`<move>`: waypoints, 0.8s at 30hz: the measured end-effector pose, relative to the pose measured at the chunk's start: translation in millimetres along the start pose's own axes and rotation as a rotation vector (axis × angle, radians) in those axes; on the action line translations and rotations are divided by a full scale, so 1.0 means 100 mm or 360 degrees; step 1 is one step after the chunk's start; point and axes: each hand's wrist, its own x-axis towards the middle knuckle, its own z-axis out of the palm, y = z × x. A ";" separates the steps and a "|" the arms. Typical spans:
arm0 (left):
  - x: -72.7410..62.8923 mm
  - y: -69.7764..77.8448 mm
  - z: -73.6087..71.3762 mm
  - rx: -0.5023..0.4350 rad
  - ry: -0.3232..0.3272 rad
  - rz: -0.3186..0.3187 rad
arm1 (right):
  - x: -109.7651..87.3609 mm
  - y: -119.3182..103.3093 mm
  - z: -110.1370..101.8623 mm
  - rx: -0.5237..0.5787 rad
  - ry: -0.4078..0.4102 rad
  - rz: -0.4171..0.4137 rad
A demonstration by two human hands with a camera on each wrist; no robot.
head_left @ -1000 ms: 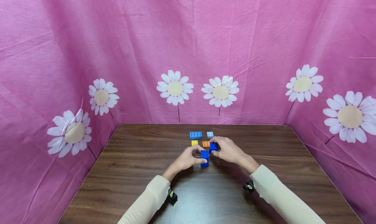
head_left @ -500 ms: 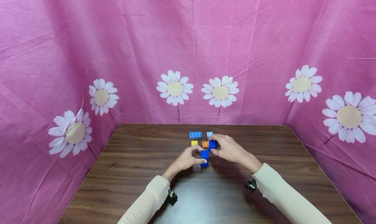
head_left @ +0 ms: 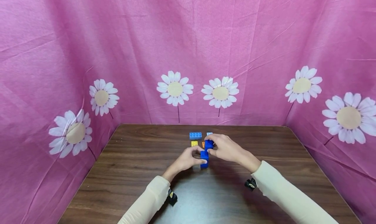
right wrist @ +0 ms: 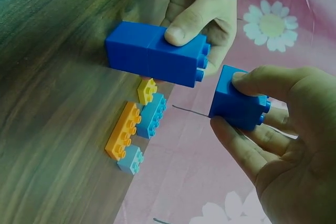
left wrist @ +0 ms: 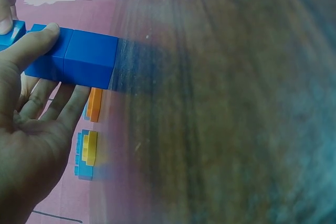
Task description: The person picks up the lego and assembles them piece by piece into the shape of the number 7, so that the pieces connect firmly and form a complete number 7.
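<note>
A stack of two dark blue toy bricks point(right wrist: 139, 51) stands upright on the wooden table. My left hand point(head_left: 187, 158) grips it near the top, thumb on one side and fingers on the other. Between thumb and fingers, my right hand point(head_left: 227, 149) pinches a single dark blue brick point(right wrist: 236, 100), studs facing up. In the right wrist view a narrow gap separates this brick from the studs on top of the stack. The left wrist view shows only part of the single brick, at its left edge.
Behind the hands lie a yellow brick point(head_left: 194, 143), a longer blue brick point(head_left: 195, 135), an orange brick point(right wrist: 124, 131) and a pale blue brick point(right wrist: 131, 160). The table point(head_left: 132, 171) ends at a pink curtain point(head_left: 188, 38) printed with daisies.
My right hand has moved left with the single brick, bringing it from beside the stack to nearly over it. The left hand and the stack have stayed in place.
</note>
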 end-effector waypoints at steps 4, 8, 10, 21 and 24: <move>0.02 -0.02 0.01 -0.0002 0.0017 0.0006 | 0.02 -0.04 0.00 -0.0023 -0.0037 -0.0016; 0.01 -0.02 0.01 -0.0001 0.0029 0.0006 | 0.04 -0.07 0.00 -0.0025 -0.0084 -0.0034; 0.01 -0.02 0.01 -0.0001 0.0027 0.0001 | 0.04 -0.08 0.01 -0.0032 -0.0098 -0.0041; 0.01 -0.01 0.01 -0.0021 0.0031 -0.0008 | 0.05 -0.07 0.09 -0.0062 -0.0131 -0.0122; 0.00 0.00 0.02 -0.0036 0.0036 -0.0012 | 0.05 -0.06 0.11 -0.0082 -0.0111 -0.0141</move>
